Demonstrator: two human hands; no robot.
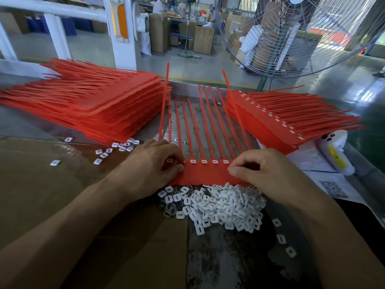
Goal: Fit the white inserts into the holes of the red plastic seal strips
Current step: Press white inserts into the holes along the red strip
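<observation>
Cardboard-covered bench (62,195): my left hand (150,163) and right hand (264,170) each pinch an end of the red seal strip sheet (206,173); loose white inserts (218,205) heaped just below both.

Workbench (218,257): worn grey metal top; flattened cardboard sheet (62,195) covers its left part. Lying on it: red seal strip sheet (206,174) under the fingertips, tails pointing away; heap of white inserts (220,203) just nearer than the fingers; stack of red strips (87,101) far left; stack with inserts fitted (281,122) far right; papers with a QR code (335,188) right.
</observation>
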